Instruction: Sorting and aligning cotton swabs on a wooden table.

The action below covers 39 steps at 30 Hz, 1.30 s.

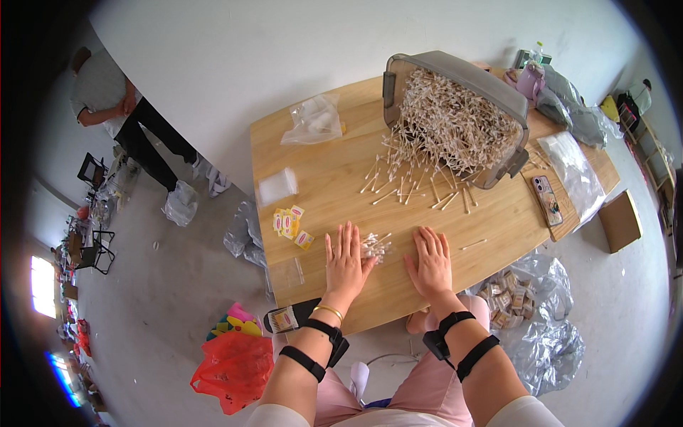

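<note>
My left hand (345, 267) lies palm down on the wooden table (334, 178), fingers stretched out. Its thumb rests against a small bunch of cotton swabs (377, 248). To the right of the bunch, my right hand (432, 265) is also flat on the tabletop, fingers extended and nothing visible in it. Beyond both hands a grey translucent bin (473, 78) is tipped on its side. Loose cotton swabs (455, 117) fill it and spill toward me. One single swab (473, 244) lies right of my right hand. Small yellow-and-white cards (288, 222) are left of my left hand.
A stack of clear bags (277, 187) and a plastic bag (313, 122) lie at left. A phone (546, 201) sits near the right edge. Below stand a red bag (235, 370) and a clear sack of packs (544, 299). A person (107, 92) stands at far left.
</note>
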Motion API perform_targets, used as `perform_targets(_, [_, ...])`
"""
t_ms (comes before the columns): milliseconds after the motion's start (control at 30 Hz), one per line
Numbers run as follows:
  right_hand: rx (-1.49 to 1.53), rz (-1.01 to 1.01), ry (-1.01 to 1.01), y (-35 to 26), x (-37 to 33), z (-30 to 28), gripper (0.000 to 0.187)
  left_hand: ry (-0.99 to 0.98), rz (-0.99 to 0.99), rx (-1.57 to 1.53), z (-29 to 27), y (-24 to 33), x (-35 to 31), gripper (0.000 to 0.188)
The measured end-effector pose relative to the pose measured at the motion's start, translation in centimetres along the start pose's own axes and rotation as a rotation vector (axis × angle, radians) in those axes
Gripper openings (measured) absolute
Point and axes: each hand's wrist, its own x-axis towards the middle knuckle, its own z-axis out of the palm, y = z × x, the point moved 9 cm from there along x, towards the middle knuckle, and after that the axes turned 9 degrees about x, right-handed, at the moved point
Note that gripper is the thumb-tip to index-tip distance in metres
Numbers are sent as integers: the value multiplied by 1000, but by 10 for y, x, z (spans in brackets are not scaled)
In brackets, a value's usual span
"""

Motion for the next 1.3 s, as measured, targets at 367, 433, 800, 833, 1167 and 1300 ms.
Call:
perform_targets(367, [1,-1,8,2,0,-1,62,-86,25,33,-4,23,-13,97])
perform_targets(433, [4,-2,12,2,0,-1,61,-99,23,55,-3,29,-22,98])
perform_targets(800, [-16,3,3,6,0,3,62,-44,-55,9,-2,16,3,98])
perform_targets(833, [-23,-2,2,5,0,3,62,-35,-52,5,-2,15,8,100])
perform_targets(1167, [8,1,6,1,0,0,62,-55,-14,-26,2,11,10,103])
perform_targets(1300, [-10,5,4,3,0,0,61,-131,4,-10,-10,16,-1,103])
